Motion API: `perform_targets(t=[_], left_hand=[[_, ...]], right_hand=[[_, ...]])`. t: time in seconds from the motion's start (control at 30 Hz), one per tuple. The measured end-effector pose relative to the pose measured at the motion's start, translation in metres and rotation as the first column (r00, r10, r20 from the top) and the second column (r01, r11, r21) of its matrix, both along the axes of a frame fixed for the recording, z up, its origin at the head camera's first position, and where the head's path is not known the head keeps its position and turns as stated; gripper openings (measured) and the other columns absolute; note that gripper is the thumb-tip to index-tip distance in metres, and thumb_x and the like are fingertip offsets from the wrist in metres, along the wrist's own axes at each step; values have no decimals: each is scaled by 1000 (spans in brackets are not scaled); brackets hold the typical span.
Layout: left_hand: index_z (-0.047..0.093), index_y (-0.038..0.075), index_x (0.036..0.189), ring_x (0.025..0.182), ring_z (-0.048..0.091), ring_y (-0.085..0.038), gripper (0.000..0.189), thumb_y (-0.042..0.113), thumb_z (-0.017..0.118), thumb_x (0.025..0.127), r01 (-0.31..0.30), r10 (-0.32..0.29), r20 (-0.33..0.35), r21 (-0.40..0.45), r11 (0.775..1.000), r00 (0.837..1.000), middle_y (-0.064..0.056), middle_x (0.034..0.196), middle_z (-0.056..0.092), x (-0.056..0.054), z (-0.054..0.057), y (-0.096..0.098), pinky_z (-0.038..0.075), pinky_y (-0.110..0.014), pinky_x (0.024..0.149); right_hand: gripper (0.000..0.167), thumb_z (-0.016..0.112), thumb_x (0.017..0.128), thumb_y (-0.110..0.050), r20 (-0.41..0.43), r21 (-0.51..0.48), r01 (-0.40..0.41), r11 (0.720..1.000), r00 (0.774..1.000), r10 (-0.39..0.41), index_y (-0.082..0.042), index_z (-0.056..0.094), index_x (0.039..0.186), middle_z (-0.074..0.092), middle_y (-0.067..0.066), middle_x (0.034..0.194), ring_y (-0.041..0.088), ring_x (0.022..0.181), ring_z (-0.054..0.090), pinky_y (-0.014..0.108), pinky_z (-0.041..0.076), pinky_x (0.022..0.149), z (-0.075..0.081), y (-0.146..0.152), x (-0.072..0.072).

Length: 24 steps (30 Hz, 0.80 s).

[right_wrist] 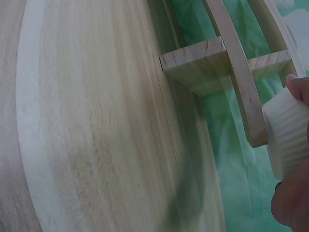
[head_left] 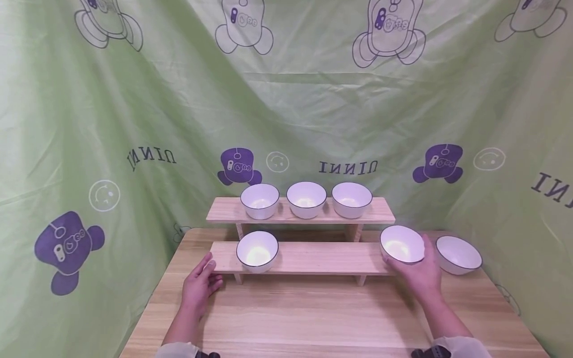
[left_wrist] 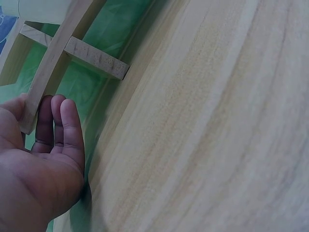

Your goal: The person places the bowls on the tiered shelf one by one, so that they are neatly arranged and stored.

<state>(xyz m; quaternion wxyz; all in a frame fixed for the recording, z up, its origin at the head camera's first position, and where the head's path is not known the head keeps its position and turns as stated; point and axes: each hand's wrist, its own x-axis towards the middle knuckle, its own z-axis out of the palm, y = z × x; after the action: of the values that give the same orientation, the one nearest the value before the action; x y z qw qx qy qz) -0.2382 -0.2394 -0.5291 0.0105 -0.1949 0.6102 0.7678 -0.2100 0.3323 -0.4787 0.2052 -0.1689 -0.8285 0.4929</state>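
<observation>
My right hand grips a white bowl with a dark rim at the right end of the lower wooden shelf. In the right wrist view the ribbed side of that bowl shows close to the board's end, with a thumb on it. At the opposite end my left hand pinches the shelf's edge. The left wrist view has its thumb on one side of the board and its fingers on the other. Another white bowl sits near the lower shelf's left end.
Three white bowls, left, middle and right, stand in a row on the upper shelf. One more bowl is on the wooden table, right of my right hand. Green printed cloth hangs behind and at both sides.
</observation>
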Motion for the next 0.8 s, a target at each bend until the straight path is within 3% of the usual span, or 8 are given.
perform_targets(t=[0.27,0.8], left_hand=[[48,23,156,85,69,-16,66,41,73,98,-11,11,-7,-15,1000,1000,-3,100,68,0,0,1,64,-34,86],[48,23,156,81,69,-15,65,38,73,98,-8,8,-13,2,1000,1000,-1,93,68,0,0,1,65,-34,84]], right_hand=[[130,103,62,-19,1,-44,-41,998,999,41,-16,24,165,37,24,160,45,143,38,63,32,120,5,-17,3],[133,102,64,-31,65,-32,-111,993,991,113,-17,19,166,39,30,156,48,141,40,66,35,118,15,-51,11]])
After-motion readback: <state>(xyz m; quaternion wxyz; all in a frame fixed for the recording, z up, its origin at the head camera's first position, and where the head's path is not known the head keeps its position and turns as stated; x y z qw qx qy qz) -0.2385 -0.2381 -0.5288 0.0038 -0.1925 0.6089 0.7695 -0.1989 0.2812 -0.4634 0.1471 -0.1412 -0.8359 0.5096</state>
